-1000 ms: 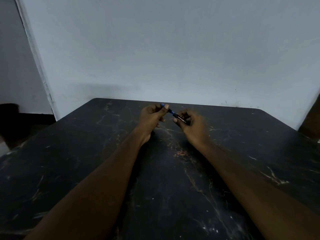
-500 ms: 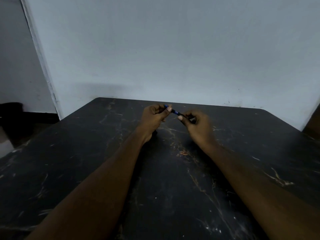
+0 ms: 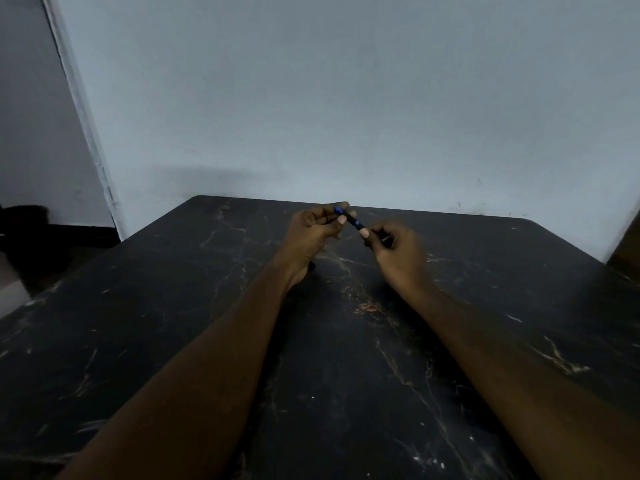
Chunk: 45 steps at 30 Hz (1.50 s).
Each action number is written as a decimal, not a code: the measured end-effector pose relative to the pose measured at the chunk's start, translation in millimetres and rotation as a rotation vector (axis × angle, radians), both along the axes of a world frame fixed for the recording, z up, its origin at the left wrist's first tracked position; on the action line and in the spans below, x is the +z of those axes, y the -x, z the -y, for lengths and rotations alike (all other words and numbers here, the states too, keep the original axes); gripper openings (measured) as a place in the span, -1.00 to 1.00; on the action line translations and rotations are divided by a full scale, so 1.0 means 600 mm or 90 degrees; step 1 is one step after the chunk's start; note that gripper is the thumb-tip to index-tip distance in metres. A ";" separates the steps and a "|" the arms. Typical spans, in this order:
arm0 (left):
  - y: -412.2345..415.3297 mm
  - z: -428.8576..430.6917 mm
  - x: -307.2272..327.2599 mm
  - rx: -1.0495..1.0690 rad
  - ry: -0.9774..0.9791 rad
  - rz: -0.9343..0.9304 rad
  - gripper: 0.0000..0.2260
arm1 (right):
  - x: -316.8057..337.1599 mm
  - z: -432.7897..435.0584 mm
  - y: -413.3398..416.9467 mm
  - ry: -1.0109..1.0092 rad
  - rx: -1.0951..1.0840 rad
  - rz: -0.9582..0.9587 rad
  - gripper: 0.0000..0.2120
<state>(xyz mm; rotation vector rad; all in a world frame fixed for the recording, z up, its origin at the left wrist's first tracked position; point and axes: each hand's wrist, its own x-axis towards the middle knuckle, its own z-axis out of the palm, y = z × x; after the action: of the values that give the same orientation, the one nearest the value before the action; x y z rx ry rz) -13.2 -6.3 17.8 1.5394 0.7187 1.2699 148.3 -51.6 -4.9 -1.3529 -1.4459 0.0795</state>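
Note:
A thin dark pen [image 3: 354, 221] with a blue end is held above the far middle of the black marble table [image 3: 173, 323]. My left hand [image 3: 313, 233] pinches its blue upper end between thumb and fingers. My right hand [image 3: 394, 252] grips the lower dark end with curled fingers, which hide that part of the pen. The two hands are a short gap apart, with a bare stretch of the pen between them.
The pale wall [image 3: 346, 98] rises right behind the table's far edge. A doorway [image 3: 34, 133] with dark floor opens at the left. A brown object [image 3: 627, 247] shows at the right edge.
Both hands keep hold of the pen. The right hand has drawn slightly away to the right, so a little more of the pen shows between the hands.

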 end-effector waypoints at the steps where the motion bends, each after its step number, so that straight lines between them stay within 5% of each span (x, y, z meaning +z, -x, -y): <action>1: 0.001 -0.001 0.001 -0.003 0.015 0.006 -0.75 | 0.000 -0.001 0.000 -0.006 0.002 0.001 -0.84; 11: -0.006 -0.001 -0.002 0.115 0.033 0.045 -0.79 | 0.000 0.000 0.004 -0.038 -0.003 0.002 -0.90; 22: -0.004 -0.009 -0.003 0.002 0.086 0.091 -0.84 | -0.002 0.001 0.003 -0.026 0.002 0.002 -0.89; 30: -0.012 -0.006 -0.006 0.113 0.026 0.027 -0.65 | 0.002 0.004 0.007 -0.036 0.005 0.013 -0.92; 37: -0.005 -0.004 -0.006 0.014 0.016 0.048 -0.91 | 0.001 0.006 0.007 -0.017 -0.007 0.013 -0.83; 45: -0.008 -0.001 -0.001 0.085 0.063 0.067 -0.64 | 0.005 0.008 0.006 -0.045 0.005 0.045 -0.88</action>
<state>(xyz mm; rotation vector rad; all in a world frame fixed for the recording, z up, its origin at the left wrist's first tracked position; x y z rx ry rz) -8.7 -5.8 17.0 1.3537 0.8145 1.3816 144.6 -56.5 -1.7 -1.3038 -1.4996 -0.0150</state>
